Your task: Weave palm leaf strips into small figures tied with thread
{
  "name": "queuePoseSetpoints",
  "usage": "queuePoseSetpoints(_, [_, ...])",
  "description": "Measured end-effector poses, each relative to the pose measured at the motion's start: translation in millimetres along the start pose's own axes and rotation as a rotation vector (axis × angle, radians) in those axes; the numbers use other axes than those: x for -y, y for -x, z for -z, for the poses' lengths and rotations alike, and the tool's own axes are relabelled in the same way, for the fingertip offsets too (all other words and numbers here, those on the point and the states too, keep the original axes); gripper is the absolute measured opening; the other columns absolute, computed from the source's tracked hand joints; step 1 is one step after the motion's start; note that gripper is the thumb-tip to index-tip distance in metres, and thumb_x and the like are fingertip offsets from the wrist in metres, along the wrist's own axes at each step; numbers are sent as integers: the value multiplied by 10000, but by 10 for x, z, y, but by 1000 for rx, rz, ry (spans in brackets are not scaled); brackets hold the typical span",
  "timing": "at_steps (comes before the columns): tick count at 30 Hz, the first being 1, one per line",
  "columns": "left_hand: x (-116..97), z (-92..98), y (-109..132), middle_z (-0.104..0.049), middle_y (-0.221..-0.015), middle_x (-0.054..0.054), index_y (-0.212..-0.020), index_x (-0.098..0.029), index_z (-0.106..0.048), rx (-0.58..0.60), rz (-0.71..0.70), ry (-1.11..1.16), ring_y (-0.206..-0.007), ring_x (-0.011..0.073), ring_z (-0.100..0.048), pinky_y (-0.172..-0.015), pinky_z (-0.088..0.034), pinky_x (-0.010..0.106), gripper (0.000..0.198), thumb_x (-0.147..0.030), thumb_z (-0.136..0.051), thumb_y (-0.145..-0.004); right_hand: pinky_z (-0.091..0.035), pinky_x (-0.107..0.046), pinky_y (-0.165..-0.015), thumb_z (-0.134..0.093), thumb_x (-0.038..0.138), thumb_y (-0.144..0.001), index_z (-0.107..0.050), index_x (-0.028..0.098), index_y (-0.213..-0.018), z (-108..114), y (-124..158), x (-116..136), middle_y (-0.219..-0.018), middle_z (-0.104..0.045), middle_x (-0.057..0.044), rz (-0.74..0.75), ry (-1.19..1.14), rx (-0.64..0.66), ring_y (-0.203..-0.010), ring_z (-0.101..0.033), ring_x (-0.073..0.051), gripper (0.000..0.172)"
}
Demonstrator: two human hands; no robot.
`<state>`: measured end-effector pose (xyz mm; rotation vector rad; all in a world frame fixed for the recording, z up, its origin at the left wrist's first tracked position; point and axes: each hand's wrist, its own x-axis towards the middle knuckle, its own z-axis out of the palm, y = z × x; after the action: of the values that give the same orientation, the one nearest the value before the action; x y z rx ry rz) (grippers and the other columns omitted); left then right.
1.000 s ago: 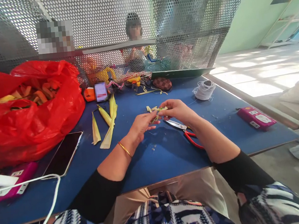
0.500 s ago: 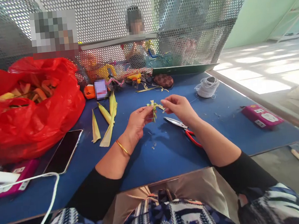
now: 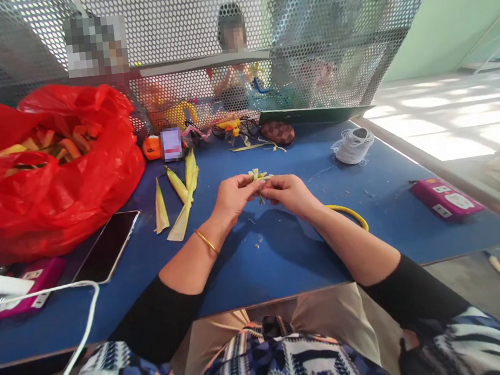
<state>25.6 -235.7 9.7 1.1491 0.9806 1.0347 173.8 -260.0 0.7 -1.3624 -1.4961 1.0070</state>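
Note:
My left hand (image 3: 234, 196) pinches a small bundle of folded pale green and cream husk strips (image 3: 256, 175) above the middle of the blue table. My right hand (image 3: 289, 193) is closed on the bundle's right side, and the fingertips of both hands nearly meet. Fingers hide much of the bundle; short ends poke out above and below. Beside my right forearm a yellow curved handle (image 3: 356, 214) shows, the rest of it covered by the arm. Left of my hands lie several yellow-green corn husk pieces (image 3: 185, 202).
A red plastic bag (image 3: 110, 165) with orange-brown pieces stands at left, near a phone (image 3: 108, 248) and a white cable (image 3: 94, 308). To the right are a white string roll (image 3: 354, 145) and a magenta box (image 3: 448, 197). Behind a perforated metal screen (image 3: 305, 23) a person sits.
My right hand has come left and down onto the bundle. The scissors with red handles no longer show; a yellow handle now appears beside my right forearm. The view has shifted slightly.

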Motion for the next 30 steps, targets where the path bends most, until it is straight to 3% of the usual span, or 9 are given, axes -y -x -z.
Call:
queuePoseSetpoints(5, [20, -1, -15, -694, -659, 13, -678, -152, -707, 32, -54, -51, -636, 123, -615, -679, -498, 254, 228, -288, -865, -586, -373, -256, -555, -656, 401, -645, -526, 199, -584, 77, -22, 19, -550, -491, 41, -48, -123, 73, -530, -428, -93, 248])
queuePoseSetpoints(9, [36, 3, 5, -693, -654, 25, -698, -147, -655, 49, -8, -12, -633, 142, -652, -677, -526, 278, 310, -333, -874, -582, -358, -255, -543, -642, 415, -647, -534, 197, -582, 79, -15, 44, -547, -497, 33, -54, -58, 18, -531, -427, -96, 251])
queuePoseSetpoints(13, [14, 5, 26, -701, -709, 11, -751, -157, -658, 87, -14, 26, -652, 130, -647, -685, -545, 271, 367, -264, -908, -504, -356, -257, -551, -600, 394, -677, -543, 199, -598, 65, -3, 42, -553, -499, 34, -18, -9, 14, -541, -437, -102, 218])
queuePoseSetpoints(18, [-7, 9, 30, -667, -674, -11, -731, -167, -636, 147, 48, 60, -611, 125, -629, -688, -561, 301, 330, -190, -891, -522, -376, -260, -581, -595, 393, -684, -508, 202, -592, 66, -5, 26, -573, -490, 38, 10, -33, -25, -568, -440, -101, 229])
queuePoseSetpoints(24, [13, 28, 2, -678, -698, 3, -757, -168, -623, 36, 51, 66, -596, 133, -628, -682, -548, 314, 252, -189, -829, -613, -368, -261, -562, -666, 519, -669, -552, 197, -625, 50, 35, 49, -575, -521, 32, -29, -56, 58, -552, -457, -99, 344])
queuePoseSetpoints(30, [22, 16, -3, -671, -690, -6, -750, -174, -621, 41, 19, 10, -605, 125, -617, -589, -495, 242, 308, -246, -856, -564, -303, -255, -513, -677, 428, -661, -567, 185, -582, 55, 42, 38, -529, -530, 30, 0, -16, 73, -508, -415, -87, 278])
